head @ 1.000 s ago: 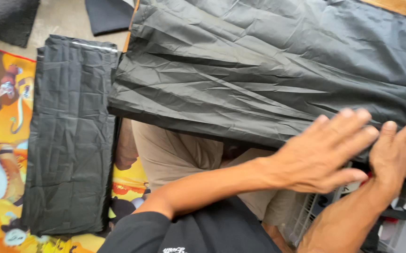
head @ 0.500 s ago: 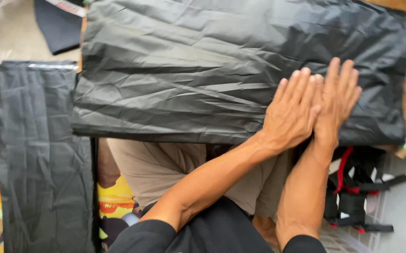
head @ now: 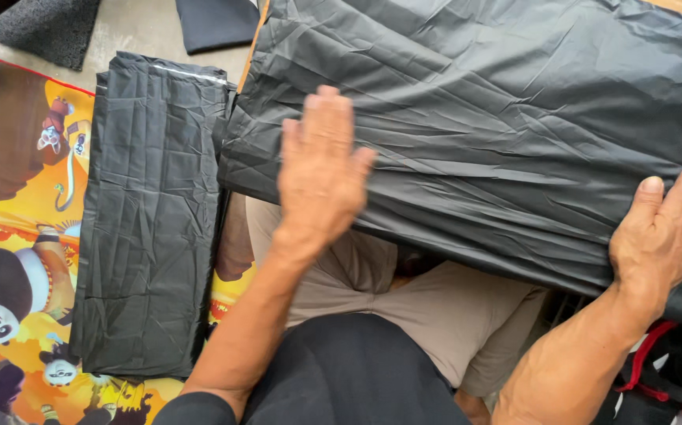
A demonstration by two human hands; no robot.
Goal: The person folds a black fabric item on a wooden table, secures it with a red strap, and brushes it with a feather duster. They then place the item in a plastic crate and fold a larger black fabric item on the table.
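A large crinkled black plastic sheet (head: pixel 498 118) lies folded across a low wooden surface over my lap. My left hand (head: pixel 321 169) lies flat on its near left part, fingers spread and pointing away from me. My right hand (head: pixel 667 228) presses flat on the sheet's near right edge, fingers apart. Neither hand grips anything. To my left, a stack of folded black plastic sheets (head: pixel 152 220) rests on a colourful cartoon mat (head: pixel 18 197).
A dark grey mat (head: pixel 42 31) and a dark folded cloth (head: pixel 215 22) lie on the concrete floor at the top left. A black and red bag (head: pixel 671 370) sits at my lower right. My beige shorts (head: pixel 404 307) show under the sheet.
Both hands were together on the sheet's right part. My left hand has slid left across the sheet, while my right hand stays at the right edge. The view shifted right.
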